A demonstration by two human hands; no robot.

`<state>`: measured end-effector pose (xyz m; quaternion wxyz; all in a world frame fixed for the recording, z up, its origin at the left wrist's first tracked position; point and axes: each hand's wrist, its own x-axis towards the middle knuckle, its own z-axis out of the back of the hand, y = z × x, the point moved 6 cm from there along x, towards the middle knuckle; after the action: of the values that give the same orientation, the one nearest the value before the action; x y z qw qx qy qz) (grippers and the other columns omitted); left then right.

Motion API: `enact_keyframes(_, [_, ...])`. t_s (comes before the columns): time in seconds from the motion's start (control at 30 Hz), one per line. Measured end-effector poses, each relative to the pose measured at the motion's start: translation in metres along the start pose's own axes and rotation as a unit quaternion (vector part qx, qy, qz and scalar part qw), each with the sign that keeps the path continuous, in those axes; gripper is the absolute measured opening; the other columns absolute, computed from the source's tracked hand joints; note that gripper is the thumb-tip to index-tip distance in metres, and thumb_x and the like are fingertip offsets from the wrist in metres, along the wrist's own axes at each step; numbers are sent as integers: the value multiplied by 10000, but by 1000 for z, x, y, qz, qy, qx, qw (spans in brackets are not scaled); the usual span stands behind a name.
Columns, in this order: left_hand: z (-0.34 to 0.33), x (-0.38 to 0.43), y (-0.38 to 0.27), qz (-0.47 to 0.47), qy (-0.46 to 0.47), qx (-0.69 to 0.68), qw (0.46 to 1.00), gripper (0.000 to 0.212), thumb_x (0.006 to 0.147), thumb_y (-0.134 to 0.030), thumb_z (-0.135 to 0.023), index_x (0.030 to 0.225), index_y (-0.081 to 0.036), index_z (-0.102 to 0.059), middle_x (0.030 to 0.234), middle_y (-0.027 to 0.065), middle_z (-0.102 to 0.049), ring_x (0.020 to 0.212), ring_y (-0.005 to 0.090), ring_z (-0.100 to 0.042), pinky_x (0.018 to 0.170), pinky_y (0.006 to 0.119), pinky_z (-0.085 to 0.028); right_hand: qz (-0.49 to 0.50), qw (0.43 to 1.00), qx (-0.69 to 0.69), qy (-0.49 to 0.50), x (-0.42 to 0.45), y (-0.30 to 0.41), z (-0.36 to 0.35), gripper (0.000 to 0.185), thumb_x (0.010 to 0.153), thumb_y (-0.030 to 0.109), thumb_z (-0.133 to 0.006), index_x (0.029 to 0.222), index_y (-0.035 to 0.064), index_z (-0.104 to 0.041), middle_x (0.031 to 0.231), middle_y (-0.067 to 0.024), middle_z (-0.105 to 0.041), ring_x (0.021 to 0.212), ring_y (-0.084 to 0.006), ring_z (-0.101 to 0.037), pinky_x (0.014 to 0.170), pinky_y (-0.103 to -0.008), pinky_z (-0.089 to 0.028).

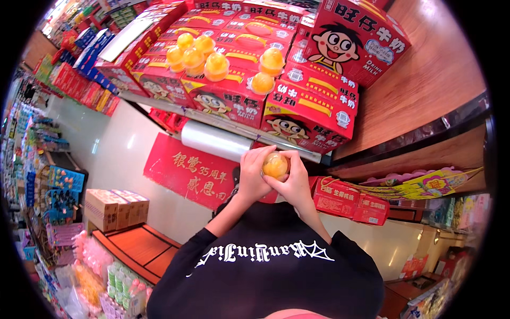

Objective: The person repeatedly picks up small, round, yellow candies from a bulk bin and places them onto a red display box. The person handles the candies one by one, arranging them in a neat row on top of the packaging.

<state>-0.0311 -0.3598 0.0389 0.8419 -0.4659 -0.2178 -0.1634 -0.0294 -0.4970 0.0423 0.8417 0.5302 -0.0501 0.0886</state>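
Note:
Both hands meet in front of the chest around a clear, round plastic container (275, 165) with orange-yellow contents. My left hand (255, 171) grips it from the left side of the picture, and my right hand (294, 175) from the right. Beyond them, similar orange-yellow containers rest on red milk cartons with yellow handles: a cluster of several (193, 58), one beside it (216, 66), and two farther right (272, 61), (263, 83). The cartons (227, 107) stand in rows on a metal-edged stand. What exactly the containers hold cannot be told.
A larger red milk carton (338, 44) stands at the upper right, by a wooden counter (430, 67). A plastic film roll (216, 140) lies below the stand's edge. Red boxes (338, 197) are right of the hands; brown cartons (115, 209) stand at lower left.

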Motion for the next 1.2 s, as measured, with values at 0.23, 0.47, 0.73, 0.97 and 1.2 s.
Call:
enact_keyframes(0.23, [3,90,36,-70,41,-64,995,761,676,-374,-894,1308,-54,-617,1231,132,-657,1154,306,-608,1015,431,-422,2,995,-62,-83,72,23,-1,614,700,234,-877,1184,54,-546,1103,-160,-637,1052,-348,-630,924,-433,-505])
enact_keyframes(0.47, [15,141,63,-102,41,-8,994,710,671,-418,-886,1277,-126,-658,1221,77,-571,1128,292,-539,1012,439,-393,39,968,-111,-220,104,22,-28,697,719,215,-859,1325,45,-560,1290,-173,-550,1204,-342,-542,1018,-443,-445])
enact_keyframes(0.73, [20,210,83,-157,-4,6,988,744,647,-488,-897,1267,-143,-674,1084,52,-563,1019,250,-509,920,414,-375,65,952,-88,-284,169,34,-29,664,752,214,-856,1311,23,-555,1256,-160,-546,1170,-319,-536,1007,-426,-437])
enact_keyframes(0.97, [-11,211,123,-136,-15,12,991,747,677,-491,-882,1274,-113,-640,1027,72,-575,993,264,-549,908,421,-398,86,951,-147,-257,193,-7,-35,650,726,206,-862,1272,22,-560,1227,-148,-570,1157,-304,-551,991,-407,-455])
enact_keyframes(1.2, [-17,211,132,-88,-8,29,996,887,715,-542,-851,1378,-48,-530,1062,102,-613,995,286,-592,923,418,-428,53,967,-102,-225,201,-16,-36,672,731,217,-862,1291,22,-546,1245,-166,-548,1176,-323,-545,1000,-416,-461])
